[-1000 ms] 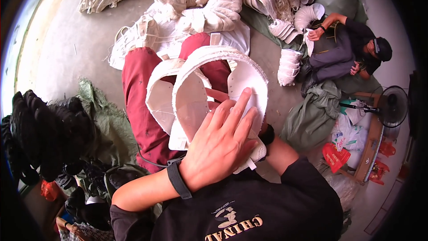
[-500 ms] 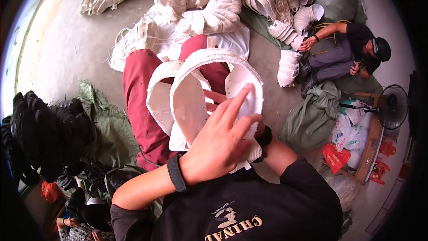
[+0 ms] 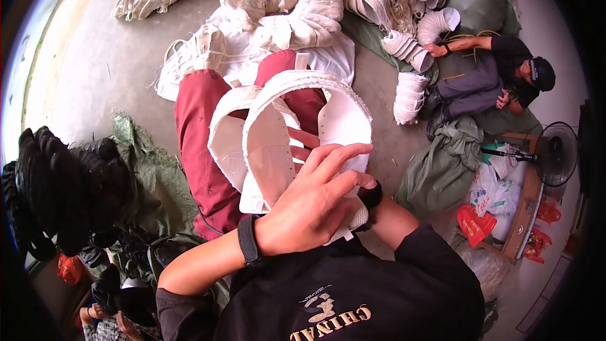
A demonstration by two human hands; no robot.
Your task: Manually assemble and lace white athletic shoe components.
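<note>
Two white stitched shoe uppers (image 3: 344,113), one overlapping the other, are held up over my lap, with lace holes along their inner edges. My right hand (image 3: 303,142) is mostly hidden behind them; its fingers show through the gap between the sides, wrapped on the uppers. In front of the lower part of the nearer upper is my left hand (image 3: 309,199), back upward, fingers apart and slightly bent, gripping nothing visible. Its thumb is hard to make out. A white label tab (image 3: 302,61) sticks up at the far edge.
Tied bundles of white uppers (image 3: 303,16) lie on a white sheet beyond my knees. A co-worker (image 3: 505,76) sits at right beside stacked uppers (image 3: 410,96). A green sack (image 3: 435,164) and a fan (image 3: 555,151) stand nearer. Dark bundles (image 3: 69,189) are at left.
The fingers of my left hand have come down and back from the inside of the nearer upper and bent more. The uppers stay in nearly the same place.
</note>
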